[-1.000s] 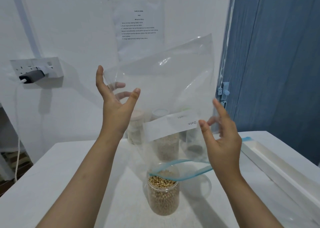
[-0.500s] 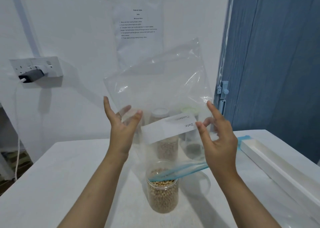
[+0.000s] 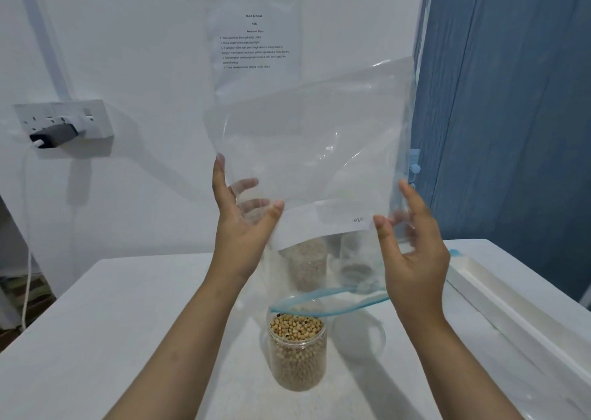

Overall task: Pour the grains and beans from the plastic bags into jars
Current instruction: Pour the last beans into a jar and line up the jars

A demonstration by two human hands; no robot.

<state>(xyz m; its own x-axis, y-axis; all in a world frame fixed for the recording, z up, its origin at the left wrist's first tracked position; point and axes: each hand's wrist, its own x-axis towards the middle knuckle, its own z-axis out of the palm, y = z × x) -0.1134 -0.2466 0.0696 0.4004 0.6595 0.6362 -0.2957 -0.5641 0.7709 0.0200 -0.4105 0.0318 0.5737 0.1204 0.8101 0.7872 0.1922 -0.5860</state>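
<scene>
- Head view: clear plastic zip bag with a blue seal strip is held upside down in the air, its open mouth hanging directly over the clear plastic jar of pale round beans on the white table.
- Bag looks empty; no beans visible inside. Jar is filled nearly to the rim, uncapped. Judgement: this pour is essentially finished.
- Left hand grips the bag's left edge, thumb in front and fingers behind the film. Right hand grips the right edge the same way. Hands are well apart, with the bag spread between them.
- White label panel on the bag faces the camera, its print inverted.
- Handling estimate: the film is thin, very light, limp and likely slick. It will fold or flutter if held at one point, so pinching both side edges, as here, keeps the mouth aimed. The stiffer blue zip band would give a firmer hold.
- Jar is rigid, heavier now it is full, and could tip if knocked by the bag.
- Behind the bag, two more clear jars stand near the wall, seen blurred through the film; one holds fine pale grain, the other looks almost empty.
- A clear round lid appears to lie just right of the bean jar.
</scene>
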